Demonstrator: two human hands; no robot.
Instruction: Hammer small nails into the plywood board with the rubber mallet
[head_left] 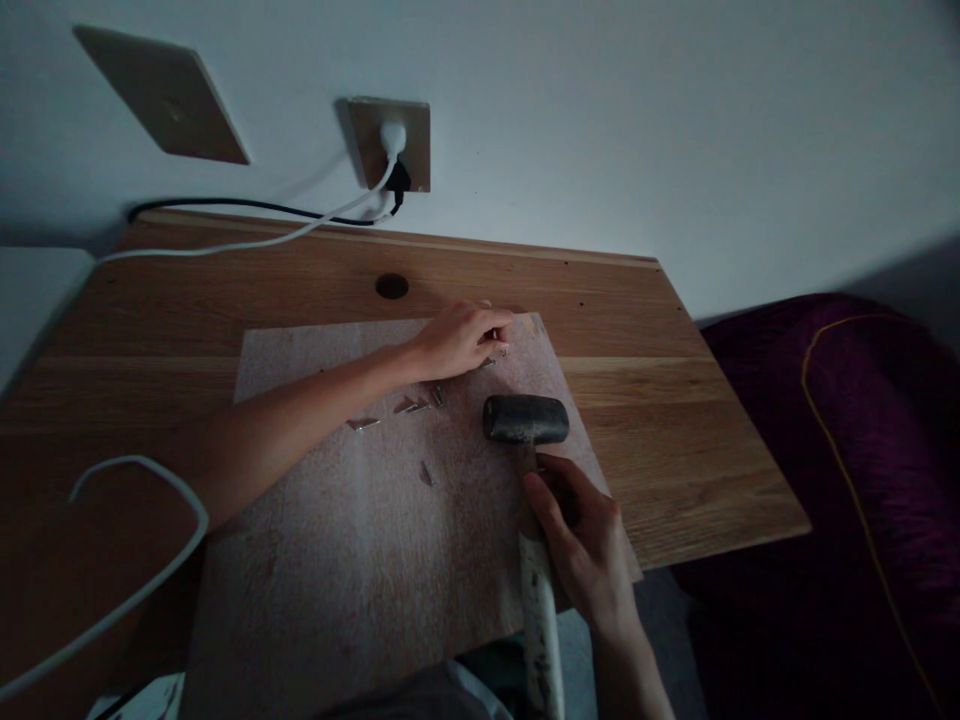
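My right hand (581,530) is closed round the handle of a rubber mallet (526,420), just below its black head. The mallet's pale, worn handle runs down towards me, and its head is over the right part of a wooden board (322,560). My left hand (461,340) is at the board's far right corner with its fingers curled in a pinch; what they hold is too small to make out. Several small metal nails (409,406) lie scattered on the board near that wrist. One more small piece (427,474) lies closer to me, its kind unclear.
The board rests on a wooden desk (660,420) with a round cable hole (391,287). White and black cords run from a wall socket (416,125) along the back edge. A white cable (150,590) crosses my left arm. Purple fabric (780,420) lies on the right.
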